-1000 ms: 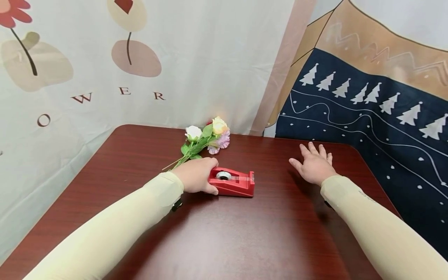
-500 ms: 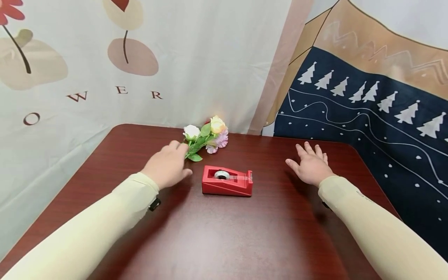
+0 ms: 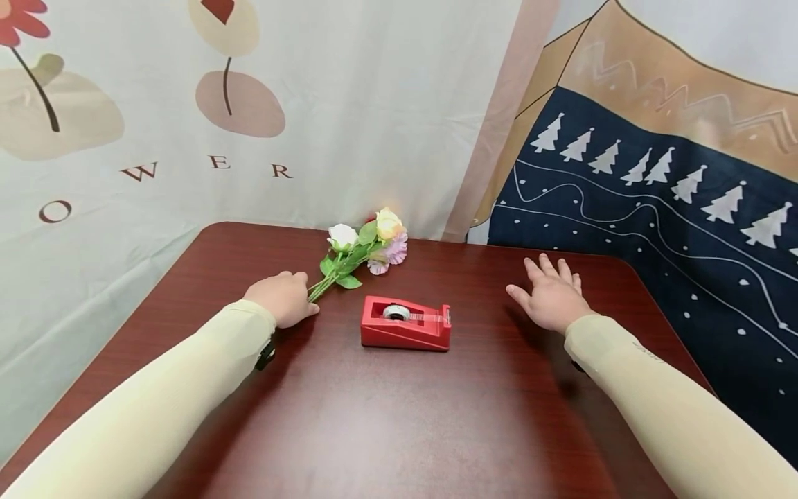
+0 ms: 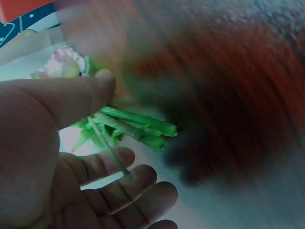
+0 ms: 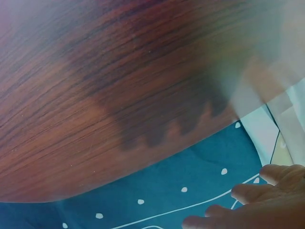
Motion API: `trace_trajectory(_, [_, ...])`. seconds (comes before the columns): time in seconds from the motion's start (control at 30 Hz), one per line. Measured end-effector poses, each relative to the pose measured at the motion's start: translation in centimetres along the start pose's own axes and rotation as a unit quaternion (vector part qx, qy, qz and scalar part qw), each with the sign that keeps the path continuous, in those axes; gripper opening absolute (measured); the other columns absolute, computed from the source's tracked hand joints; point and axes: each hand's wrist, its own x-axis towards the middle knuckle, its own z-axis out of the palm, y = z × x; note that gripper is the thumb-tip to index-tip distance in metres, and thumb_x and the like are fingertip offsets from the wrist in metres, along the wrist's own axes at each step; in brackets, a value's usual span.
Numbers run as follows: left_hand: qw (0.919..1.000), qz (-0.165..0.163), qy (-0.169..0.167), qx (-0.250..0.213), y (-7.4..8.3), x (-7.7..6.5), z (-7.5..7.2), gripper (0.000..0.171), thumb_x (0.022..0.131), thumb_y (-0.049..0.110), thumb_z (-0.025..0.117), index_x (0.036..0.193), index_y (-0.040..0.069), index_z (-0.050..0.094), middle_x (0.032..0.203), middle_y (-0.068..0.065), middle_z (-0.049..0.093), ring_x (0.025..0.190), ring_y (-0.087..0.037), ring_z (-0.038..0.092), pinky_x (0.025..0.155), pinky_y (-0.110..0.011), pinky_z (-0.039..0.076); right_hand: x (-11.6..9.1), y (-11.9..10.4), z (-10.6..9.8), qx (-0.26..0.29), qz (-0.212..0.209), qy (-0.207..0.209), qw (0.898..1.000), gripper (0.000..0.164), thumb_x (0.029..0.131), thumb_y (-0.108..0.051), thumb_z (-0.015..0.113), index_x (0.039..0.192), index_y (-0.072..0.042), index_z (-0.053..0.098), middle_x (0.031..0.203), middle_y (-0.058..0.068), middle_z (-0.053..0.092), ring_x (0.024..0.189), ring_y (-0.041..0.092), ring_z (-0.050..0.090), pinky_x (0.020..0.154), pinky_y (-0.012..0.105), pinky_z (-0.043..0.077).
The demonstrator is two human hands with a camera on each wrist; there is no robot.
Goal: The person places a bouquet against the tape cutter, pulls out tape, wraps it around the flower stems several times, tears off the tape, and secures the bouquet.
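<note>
A bunch of flowers [image 3: 346, 265] lies at the back of the table, with white, yellow and purple blooms and a bit of red behind. My left hand [image 3: 279, 298] is at the lower ends of its green stems [image 4: 136, 125]. In the left wrist view the stems run between the thumb and the fingers [image 4: 138, 186], which stand apart from each other. A red tape dispenser [image 3: 405, 329] with a roll of clear tape stands to the right of that hand. My right hand [image 3: 551, 296] hovers over the right side of the table, fingers spread, holding nothing.
The dark reddish-brown wooden table [image 3: 399, 430] has rounded back corners. Behind it hangs a pale printed curtain [image 3: 374, 125]; a dark blue cloth with white trees [image 3: 661, 194] hangs at the right.
My left hand has let go of the tape dispenser and moved left to the flower stems. The dispenser stays on the table. The right hand has hardly moved.
</note>
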Motion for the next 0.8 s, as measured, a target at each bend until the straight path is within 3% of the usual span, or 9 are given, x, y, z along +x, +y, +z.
trace_trajectory(0.1, [0.9999,0.009,-0.005,0.012,0.07,0.40,0.08,0.057,0.100,0.039,0.068,0.135,-0.004,0.056,0.125,-0.023,0.066,0.117,-0.039,0.066,0.090,-0.061,0.056,-0.05,-0.01,0.07,0.000,-0.001,-0.002,1.000,0.086,0.106,-0.059,0.045,0.166,-0.002,0.022,0.172,0.032,0.010,0.155,0.063,0.002,0.120,0.080,0.005])
trace_trajectory(0.2, [0.9999,0.009,-0.008,0.006,0.23,0.65,-0.01,0.043,0.100,0.034,0.068,0.124,-0.001,0.060,0.111,-0.018,0.071,0.103,-0.034,0.070,0.083,-0.058,0.057,-0.12,-0.08,0.06,0.001,-0.001,-0.006,1.000,0.087,0.106,-0.061,0.045,0.166,-0.003,0.022,0.172,0.032,0.010,0.155,0.063,0.002,0.120,0.080,0.004])
trace_trajectory(0.4, [0.9997,0.017,-0.019,-0.002,0.52,0.57,-0.07,0.019,0.102,0.026,0.063,0.100,0.006,0.063,0.089,-0.009,0.069,0.080,-0.025,0.065,0.073,-0.049,0.056,-0.24,-0.26,-0.04,-0.001,-0.002,-0.010,1.000,0.087,0.105,-0.062,0.045,0.166,-0.003,0.022,0.172,0.031,0.010,0.155,0.063,0.002,0.121,0.079,0.004])
trace_trajectory(0.6, [0.9991,0.027,-0.029,-0.013,0.35,0.57,0.11,0.014,0.102,0.016,0.053,0.094,0.008,0.061,0.082,-0.008,0.065,0.073,-0.024,0.059,0.067,-0.043,0.053,-0.26,-0.26,-0.13,-0.003,-0.004,-0.010,1.000,0.087,0.105,-0.061,0.045,0.166,-0.003,0.022,0.172,0.032,0.010,0.155,0.063,0.002,0.120,0.079,0.004])
trace_trajectory(0.8, [0.9979,0.051,-0.020,-0.035,-0.34,0.77,0.51,0.021,0.109,0.019,0.045,0.102,0.003,0.056,0.081,-0.008,0.062,0.072,-0.022,0.058,0.071,-0.040,0.053,-0.30,-0.22,-0.09,-0.004,-0.004,-0.011,1.000,0.086,0.106,-0.061,0.045,0.166,-0.003,0.023,0.172,0.032,0.010,0.155,0.062,0.002,0.121,0.079,0.003])
